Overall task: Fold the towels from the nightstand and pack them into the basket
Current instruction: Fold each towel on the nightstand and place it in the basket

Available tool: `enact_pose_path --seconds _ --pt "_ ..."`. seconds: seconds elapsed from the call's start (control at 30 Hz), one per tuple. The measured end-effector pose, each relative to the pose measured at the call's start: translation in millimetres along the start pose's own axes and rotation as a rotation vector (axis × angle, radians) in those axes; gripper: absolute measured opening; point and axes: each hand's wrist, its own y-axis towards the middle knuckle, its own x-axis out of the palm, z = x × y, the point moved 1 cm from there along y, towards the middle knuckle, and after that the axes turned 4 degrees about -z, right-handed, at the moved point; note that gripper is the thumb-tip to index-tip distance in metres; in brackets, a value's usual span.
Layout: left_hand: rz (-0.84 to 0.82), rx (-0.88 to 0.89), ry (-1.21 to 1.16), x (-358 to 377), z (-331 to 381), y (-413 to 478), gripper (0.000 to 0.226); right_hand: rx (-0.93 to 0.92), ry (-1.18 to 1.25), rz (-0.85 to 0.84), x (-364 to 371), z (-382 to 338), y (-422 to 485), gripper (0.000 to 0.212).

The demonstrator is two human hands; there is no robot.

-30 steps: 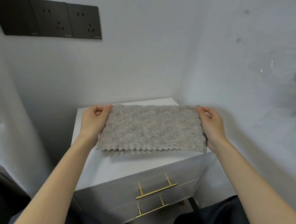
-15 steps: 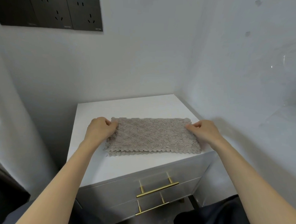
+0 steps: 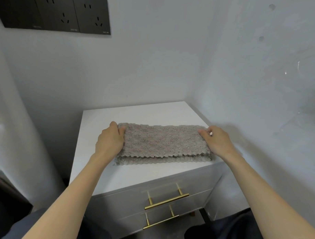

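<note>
A beige fluffy towel lies folded in half on the white nightstand, its upper layer set a little back from the scalloped edge of the lower one. My left hand grips the towel's far left corner with curled fingers. My right hand pinches the far right corner. Both hands rest low on the nightstand top. No basket is in view.
The nightstand stands in a corner, with white walls behind it and close on its right. Its two drawers have brass bar handles. Dark wall sockets sit high at the left. My dark trouser legs show at the bottom.
The towel was held up above the nightstand a second ago. Both hands have since lowered it flat onto the top, and it now lies doubled with two edges showing at the front.
</note>
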Motion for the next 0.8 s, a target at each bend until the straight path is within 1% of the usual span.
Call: enact_pose_path --seconds 0.1,0.23,0.33,0.43,0.5,0.57,0.63,0.7,0.8 --pt "-0.024 0.004 -0.001 1.3 0.0 -1.6 0.031 -0.005 -0.027 0.011 1.0 3.3 1.4 0.034" --pt "-0.051 0.018 0.084 4.4 -0.7 -5.1 0.030 -0.015 -0.103 0.011 4.4 6.2 -0.8 0.034" --pt "-0.027 0.023 0.182 5.5 0.5 -8.0 0.028 -0.021 -0.199 0.019 7.5 7.2 -2.5 0.033" --pt "0.023 0.003 0.284 4.0 3.9 -10.8 0.032 -0.008 -0.249 0.026 7.3 5.3 -5.0 0.032" --pt "0.082 0.006 0.355 0.9 7.4 -12.4 0.035 -0.040 -0.273 0.078 4.8 1.0 -6.7 0.032" --pt "0.148 0.081 0.435 0.0 14.3 -13.9 0.035 -0.111 -0.313 0.162 5.4 -7.2 -8.9 0.031" --pt "0.184 0.224 0.400 6.3 28.3 -16.7 0.034 -0.227 -0.290 0.179 12.9 -20.0 -13.0 0.031" --pt "0.138 0.353 0.297 18.3 46.1 -22.9 0.037 -0.343 -0.213 0.098 27.8 -36.1 -18.5 0.033" --pt "-0.001 0.431 0.327 42.0 62.4 -30.7 0.045 -0.462 -0.192 -0.028 53.8 -56.9 -24.2 0.039"
